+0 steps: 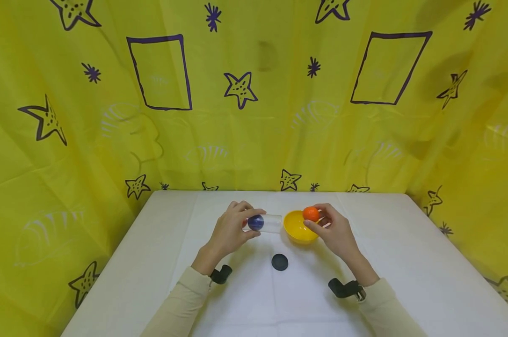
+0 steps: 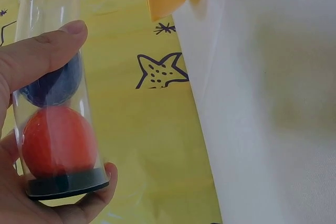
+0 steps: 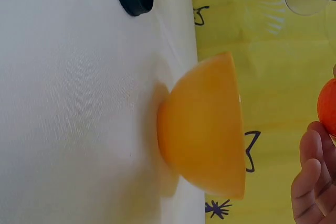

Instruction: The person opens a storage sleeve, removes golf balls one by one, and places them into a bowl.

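Note:
My left hand [image 1: 233,227] grips a clear plastic tube [image 1: 272,223], held sideways with its open mouth toward the right. Inside sit a dark blue ball [image 1: 256,223] and a red-orange ball [image 2: 59,142], the latter against the dark cap [image 2: 68,183] closing the tube's far end. My right hand [image 1: 334,229] pinches an orange ball [image 1: 310,214] between thumb and fingers, over the yellow bowl [image 1: 301,230]. In the right wrist view only part of the orange ball [image 3: 328,107] shows at the edge.
A loose round dark cap [image 1: 279,262] lies on the white table [image 1: 254,299] in front of the bowl. Behind and at both sides hangs a yellow curtain [image 1: 254,131] with star drawings. Each wrist wears a black camera mount [image 1: 344,288].

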`<state>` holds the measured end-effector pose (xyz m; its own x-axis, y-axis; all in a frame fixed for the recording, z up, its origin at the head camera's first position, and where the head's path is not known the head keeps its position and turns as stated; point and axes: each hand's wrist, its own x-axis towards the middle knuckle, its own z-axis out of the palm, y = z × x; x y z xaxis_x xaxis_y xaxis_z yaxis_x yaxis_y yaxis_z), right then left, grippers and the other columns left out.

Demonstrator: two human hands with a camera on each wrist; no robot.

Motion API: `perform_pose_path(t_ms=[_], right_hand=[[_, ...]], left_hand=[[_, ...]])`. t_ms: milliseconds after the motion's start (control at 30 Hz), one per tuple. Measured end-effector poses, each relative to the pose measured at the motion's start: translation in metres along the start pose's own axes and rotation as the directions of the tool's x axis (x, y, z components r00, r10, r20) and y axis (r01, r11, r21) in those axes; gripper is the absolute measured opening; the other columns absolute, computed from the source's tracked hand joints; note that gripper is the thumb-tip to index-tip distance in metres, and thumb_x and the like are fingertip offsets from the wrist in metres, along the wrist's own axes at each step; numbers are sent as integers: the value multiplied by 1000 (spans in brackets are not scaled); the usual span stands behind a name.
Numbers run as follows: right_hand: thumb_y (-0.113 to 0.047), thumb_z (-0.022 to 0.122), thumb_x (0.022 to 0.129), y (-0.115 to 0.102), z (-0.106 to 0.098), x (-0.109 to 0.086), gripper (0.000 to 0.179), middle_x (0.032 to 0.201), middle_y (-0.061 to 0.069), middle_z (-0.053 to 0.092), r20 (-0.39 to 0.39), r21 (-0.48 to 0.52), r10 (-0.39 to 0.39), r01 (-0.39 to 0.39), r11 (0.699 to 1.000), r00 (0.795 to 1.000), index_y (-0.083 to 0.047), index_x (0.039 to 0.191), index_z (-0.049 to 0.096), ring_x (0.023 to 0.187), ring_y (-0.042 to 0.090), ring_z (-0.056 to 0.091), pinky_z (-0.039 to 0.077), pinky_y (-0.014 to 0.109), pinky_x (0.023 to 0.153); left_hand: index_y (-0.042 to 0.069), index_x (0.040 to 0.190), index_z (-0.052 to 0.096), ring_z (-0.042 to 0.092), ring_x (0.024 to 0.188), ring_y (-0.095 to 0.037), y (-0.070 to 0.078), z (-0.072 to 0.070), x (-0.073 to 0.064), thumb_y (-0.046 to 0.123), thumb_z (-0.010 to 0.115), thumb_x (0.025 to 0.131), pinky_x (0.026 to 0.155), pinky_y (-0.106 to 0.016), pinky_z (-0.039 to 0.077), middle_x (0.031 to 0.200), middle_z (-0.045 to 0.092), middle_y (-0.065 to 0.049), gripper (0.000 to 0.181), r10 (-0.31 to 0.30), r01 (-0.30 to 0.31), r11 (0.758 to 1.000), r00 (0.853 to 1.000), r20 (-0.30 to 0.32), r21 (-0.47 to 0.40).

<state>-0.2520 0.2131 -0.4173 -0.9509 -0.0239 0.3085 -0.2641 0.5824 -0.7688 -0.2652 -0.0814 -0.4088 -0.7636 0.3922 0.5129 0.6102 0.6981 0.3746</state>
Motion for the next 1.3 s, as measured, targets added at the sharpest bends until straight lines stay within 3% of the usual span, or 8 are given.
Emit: perform_pose_path(t_ms=[467,733,1067,1300], right_hand=[[-30,80,90,21,-1,6,50,105,14,67,-38,-51,5,-7,999,999,-7,130,61,86,22,57,48,22,70],[-28,80,90,28,3,7,50,116,17,57,-11,-97,28,-29,995,1000,-5,130,62,103,29,53,46,32,83],[-38,76,92,35,10,7,58,130,22,43,86,-111,172,-162,981,981,-8,138,58,121,36,41,44,35,85],[-40,75,93,38,14,6,60,134,23,41,123,-91,219,-209,974,968,-8,141,56,125,39,38,46,49,98]], left_hand=[[27,121,75,48,93,-15,1,1,0,19,93,74,68,-24,42,107,67,2,51,-6,7,1000,1000,13,-5],[27,122,75,48,94,-15,2,1,-1,19,92,76,68,-23,42,107,67,2,50,-17,17,1000,999,30,-15],[27,122,75,49,96,-15,2,0,-2,19,92,76,70,-24,42,108,67,2,50,-20,20,1000,999,37,-23],[27,123,75,49,96,-15,2,0,-1,21,91,78,71,-24,43,109,67,2,49,-11,11,1000,999,37,-8]])
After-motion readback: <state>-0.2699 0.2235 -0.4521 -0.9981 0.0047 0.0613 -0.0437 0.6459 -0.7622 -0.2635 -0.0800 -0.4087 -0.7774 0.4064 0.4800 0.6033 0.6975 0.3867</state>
